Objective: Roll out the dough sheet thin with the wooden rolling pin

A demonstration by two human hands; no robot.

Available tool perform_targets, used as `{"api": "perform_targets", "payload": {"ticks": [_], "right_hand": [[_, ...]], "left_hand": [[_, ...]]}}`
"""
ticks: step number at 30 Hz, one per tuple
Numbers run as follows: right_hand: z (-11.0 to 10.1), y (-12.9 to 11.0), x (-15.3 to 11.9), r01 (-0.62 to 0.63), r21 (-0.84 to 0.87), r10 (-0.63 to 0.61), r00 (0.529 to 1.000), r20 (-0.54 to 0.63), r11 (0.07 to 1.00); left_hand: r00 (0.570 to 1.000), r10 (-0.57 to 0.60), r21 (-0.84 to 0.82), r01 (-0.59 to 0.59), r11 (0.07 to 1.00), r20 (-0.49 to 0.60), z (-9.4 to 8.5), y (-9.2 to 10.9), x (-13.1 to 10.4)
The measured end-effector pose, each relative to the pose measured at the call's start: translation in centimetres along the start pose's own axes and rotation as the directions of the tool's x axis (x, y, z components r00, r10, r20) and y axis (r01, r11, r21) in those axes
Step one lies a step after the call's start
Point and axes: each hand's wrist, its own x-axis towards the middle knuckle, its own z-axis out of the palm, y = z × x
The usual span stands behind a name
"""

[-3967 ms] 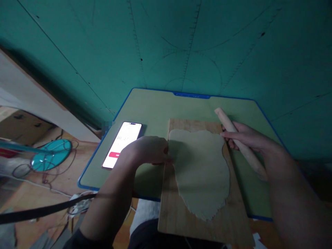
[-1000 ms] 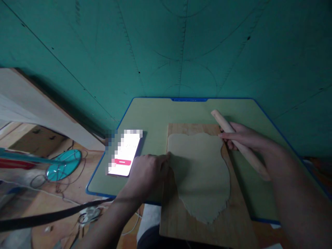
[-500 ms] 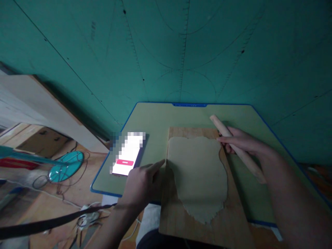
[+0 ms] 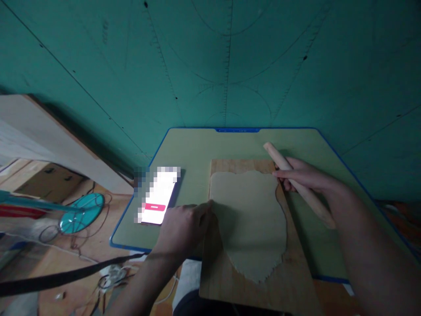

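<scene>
Dough [image 4: 251, 219] flat on wooden board [image 4: 215, 278]; phone text [image 4: 154, 206] illegible.

A green wall [image 4: 226, 57], drawn with ruled lines and arcs, rises beyond the far blue-trimmed edge of the worktop [image 4: 194, 149]. Past its left edge, a pale panel [image 4: 66, 142], cardboard box [image 4: 49, 183], round turquoise base [image 4: 83, 215] and cable-strewn, wood-toned floor [image 4: 59, 263] lie in dim light.

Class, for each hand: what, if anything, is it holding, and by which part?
The right hand grips the rolling pin near its middle. The left hand is at the left edge of the dough; whether it pinches it cannot be told.
</scene>
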Motion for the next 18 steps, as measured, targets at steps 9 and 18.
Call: {"api": "perform_targets", "payload": {"ticks": [9, 18], "right_hand": [[0.2, -0.2, -0.2, -0.002, 0.001, 0.002, 1.000, -0.030, 1.000], [0.1, -0.1, -0.2, 0.021, 0.005, -0.021, 1.000, -0.013, 1.000]], "left_hand": [[0.997, -0.015, 0.112, 0.006, 0.994, 0.073, -1.3, 1.2, 1.0], [0.991, -0.104, -0.181, 0.089, 0.980, -0.078, 0.2, -1.9, -0.9]]}}
